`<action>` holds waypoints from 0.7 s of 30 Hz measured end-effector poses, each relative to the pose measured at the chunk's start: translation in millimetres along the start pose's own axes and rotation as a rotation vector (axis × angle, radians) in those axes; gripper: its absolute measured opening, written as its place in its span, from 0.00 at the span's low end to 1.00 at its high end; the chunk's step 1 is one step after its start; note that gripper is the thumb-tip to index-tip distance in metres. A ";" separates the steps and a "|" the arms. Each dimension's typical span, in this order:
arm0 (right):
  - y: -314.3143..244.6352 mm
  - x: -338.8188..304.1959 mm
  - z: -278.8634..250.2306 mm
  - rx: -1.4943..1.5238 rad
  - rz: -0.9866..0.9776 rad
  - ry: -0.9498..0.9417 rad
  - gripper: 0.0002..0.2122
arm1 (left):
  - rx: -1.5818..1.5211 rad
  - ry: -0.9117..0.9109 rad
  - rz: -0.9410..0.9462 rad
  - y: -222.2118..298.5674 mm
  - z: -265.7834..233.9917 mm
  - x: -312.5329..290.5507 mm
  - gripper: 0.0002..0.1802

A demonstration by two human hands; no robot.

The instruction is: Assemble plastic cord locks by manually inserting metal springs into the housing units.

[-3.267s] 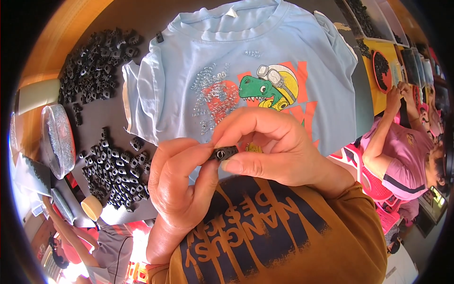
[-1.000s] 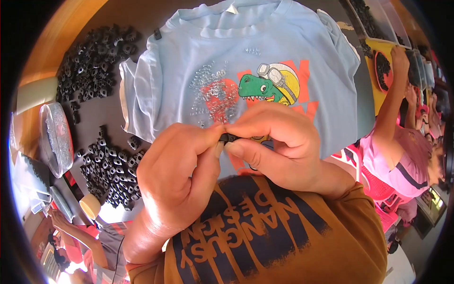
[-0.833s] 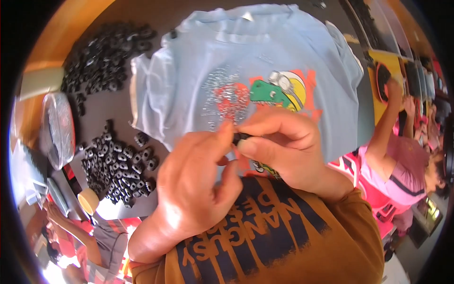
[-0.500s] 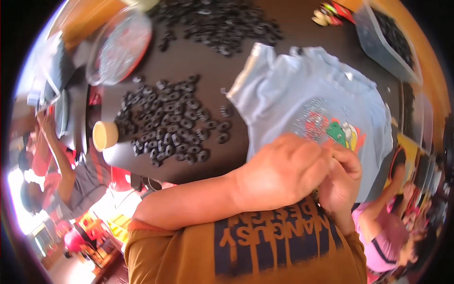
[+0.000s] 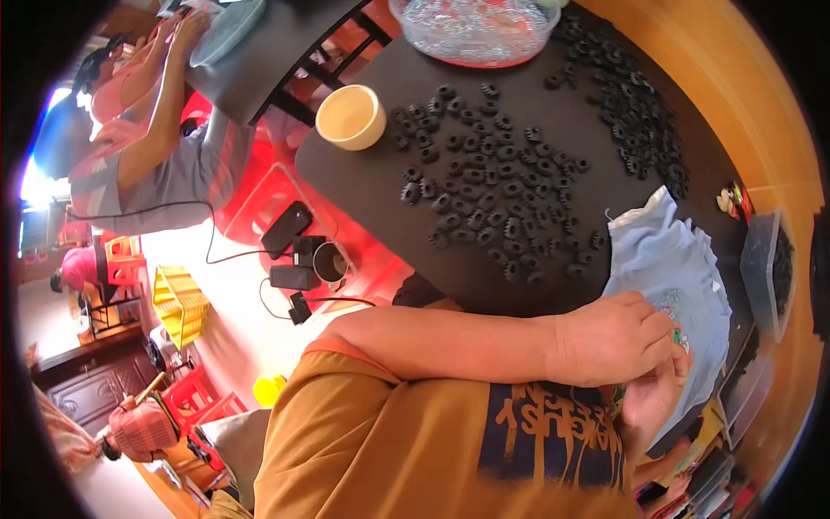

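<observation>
My left hand (image 5: pixel 605 342) is closed, fingertips drawn together, in front of my chest. My right hand (image 5: pixel 655 389) meets it from below, its fingers closed against the left fingertips. Anything pinched between them is too small or hidden to make out. Under and beyond the hands lies a light blue T-shirt (image 5: pixel 661 251), spread on the dark table (image 5: pixel 372 203), with small silvery pieces on its colourful print. Left of the shirt, small black ring-like plastic parts (image 5: pixel 510 186) are scattered in a loose pile.
A cream cup (image 5: pixel 350 118) stands near the table's left corner. Behind it is a clear bowl (image 5: pixel 475 30) of shiny small pieces. More black parts (image 5: pixel 640 112) lie farther back; a clear bin (image 5: pixel 768 277) stands right. Left are a red stool (image 5: pixel 285 195) with devices and a co-worker (image 5: pixel 164 164).
The view has swung left, so the table, shirt and hands sit farther right in the picture and more of the floor shows. My hands stay together over the shirt.
</observation>
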State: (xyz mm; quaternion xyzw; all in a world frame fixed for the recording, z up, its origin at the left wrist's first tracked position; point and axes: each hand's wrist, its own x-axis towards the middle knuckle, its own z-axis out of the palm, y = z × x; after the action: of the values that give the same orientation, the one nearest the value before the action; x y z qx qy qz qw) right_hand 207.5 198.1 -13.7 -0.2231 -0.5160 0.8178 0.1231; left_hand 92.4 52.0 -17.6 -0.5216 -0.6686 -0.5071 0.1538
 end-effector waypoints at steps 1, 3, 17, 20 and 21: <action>1.3 -0.3 3.2 -0.011 -0.013 0.037 0.06 | 0.009 -0.014 0.010 -0.2 -1.3 -2.8 0.13; 2.3 -0.3 7.7 -0.023 -0.024 0.072 0.06 | 0.020 -0.027 0.017 -0.1 -6.1 -6.3 0.13; -40.5 13.1 13.9 -0.168 0.099 0.091 0.08 | 0.034 -0.179 -0.072 -6.0 -29.2 4.8 0.24; -71.7 33.2 -2.6 -0.203 -0.016 0.097 0.10 | 0.024 -0.185 -0.084 -4.0 -31.3 0.7 0.20; -83.5 42.2 -10.9 -0.326 -0.144 0.138 0.10 | 0.025 -0.195 -0.077 -2.8 -32.0 -0.3 0.19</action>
State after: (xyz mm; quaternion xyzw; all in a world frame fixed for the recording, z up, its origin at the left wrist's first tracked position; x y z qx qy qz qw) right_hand 173.7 261.4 47.3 -0.2582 -0.6465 0.6952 0.1788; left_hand 79.8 25.1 -5.2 -0.5405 -0.7061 -0.4513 0.0749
